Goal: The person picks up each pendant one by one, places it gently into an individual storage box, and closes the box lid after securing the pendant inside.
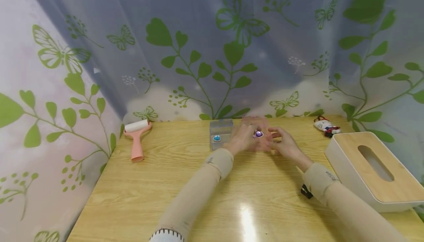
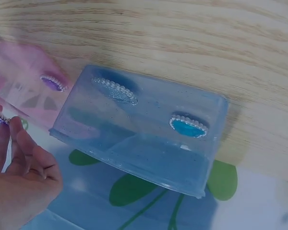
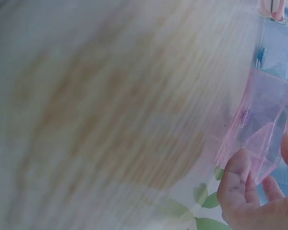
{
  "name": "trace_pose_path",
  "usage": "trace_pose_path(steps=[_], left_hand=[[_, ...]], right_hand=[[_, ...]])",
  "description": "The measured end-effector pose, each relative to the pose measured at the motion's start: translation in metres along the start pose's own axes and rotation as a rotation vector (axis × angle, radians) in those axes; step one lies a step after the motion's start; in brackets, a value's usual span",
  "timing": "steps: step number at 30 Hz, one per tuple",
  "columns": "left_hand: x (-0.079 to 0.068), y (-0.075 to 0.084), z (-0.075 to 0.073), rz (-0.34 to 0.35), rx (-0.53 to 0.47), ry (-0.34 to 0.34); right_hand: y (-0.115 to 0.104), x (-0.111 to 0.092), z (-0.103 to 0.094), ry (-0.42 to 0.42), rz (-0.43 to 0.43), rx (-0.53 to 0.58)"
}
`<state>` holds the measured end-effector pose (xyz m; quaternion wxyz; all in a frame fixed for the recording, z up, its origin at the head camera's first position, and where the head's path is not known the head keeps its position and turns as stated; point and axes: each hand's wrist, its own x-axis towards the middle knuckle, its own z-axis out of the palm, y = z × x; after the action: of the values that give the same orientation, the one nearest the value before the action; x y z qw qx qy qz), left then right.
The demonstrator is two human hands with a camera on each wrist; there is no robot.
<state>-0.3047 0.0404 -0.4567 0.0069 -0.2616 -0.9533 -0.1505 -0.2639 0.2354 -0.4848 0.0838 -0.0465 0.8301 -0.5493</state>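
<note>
My left hand (image 1: 244, 137) pinches a purple gem with a beaded silvery rim (image 2: 2, 118) between thumb and fingers, over a pink see-through box (image 1: 261, 148). Another purple gem (image 2: 53, 83) shows on the pink box in the left wrist view. At the box's right end is my right hand (image 1: 287, 146), fingers bent loosely and apart, fingertips close to its edge. Left of the pink box stands a blue see-through box (image 2: 144, 129). It bears a teal gem (image 2: 188, 126) and a clear gem (image 2: 116, 91); in the head view my left hand hides the clear one.
A pink lint roller (image 1: 137, 140) lies at the table's left. On the right stand a tissue box with a wooden lid (image 1: 351, 146) and a small cat doll (image 1: 326, 127). A small black object (image 1: 306, 191) lies by my right sleeve. A leaf-patterned curtain (image 1: 185, 69) hangs behind.
</note>
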Motion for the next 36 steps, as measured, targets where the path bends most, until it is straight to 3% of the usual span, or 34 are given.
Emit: trace_pose_path(steps=[9, 27, 32, 36], left_hand=[[0.009, 0.002, 0.006, -0.028, -0.06, -0.033], [0.016, 0.003, 0.01, 0.029, 0.021, -0.084], [0.016, -0.001, 0.007, -0.002, -0.084, -0.068], [0.016, -0.006, 0.003, -0.037, -0.234, -0.033]], right_hand=[[-0.003, 0.0, 0.0, 0.004, 0.006, 0.008], [-0.006, -0.001, 0.002, 0.004, 0.002, -0.013], [-0.004, 0.0, 0.001, -0.004, 0.01, -0.02], [-0.006, 0.002, -0.003, -0.005, -0.002, -0.083]])
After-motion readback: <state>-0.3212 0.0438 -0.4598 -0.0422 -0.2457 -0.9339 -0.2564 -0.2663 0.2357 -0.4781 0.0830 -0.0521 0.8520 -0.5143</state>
